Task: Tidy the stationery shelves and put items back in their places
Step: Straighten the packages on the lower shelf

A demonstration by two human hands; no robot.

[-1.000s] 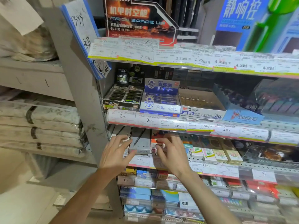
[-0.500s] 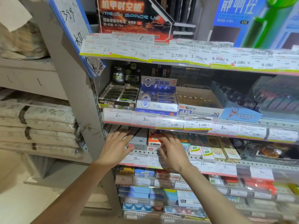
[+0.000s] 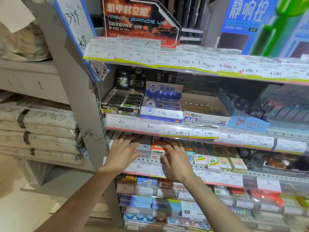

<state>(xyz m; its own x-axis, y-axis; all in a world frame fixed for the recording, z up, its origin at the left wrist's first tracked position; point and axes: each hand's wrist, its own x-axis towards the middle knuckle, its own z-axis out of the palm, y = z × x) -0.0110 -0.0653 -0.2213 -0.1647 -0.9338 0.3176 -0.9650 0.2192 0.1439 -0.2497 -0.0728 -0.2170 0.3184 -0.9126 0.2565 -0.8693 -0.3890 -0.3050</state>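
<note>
I see both bare forearms reaching forward and up, converging. My left hand (image 3: pixel 122 154) is flat, fingers spread; my right hand (image 3: pixel 177 158) is likewise open, fingers fanned, gripping nothing.

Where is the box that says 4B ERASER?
In the head view, the 4B ERASER box sits on the shelf just above both hands, right of the blue and white eraser box and left of the light blue box.

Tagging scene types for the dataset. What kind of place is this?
Most likely a stationery shop aisle: price labels line each shelf edge, retail eraser boxes such as the 4B eraser box sit in rows, and pen advert boards stand on top.
</note>
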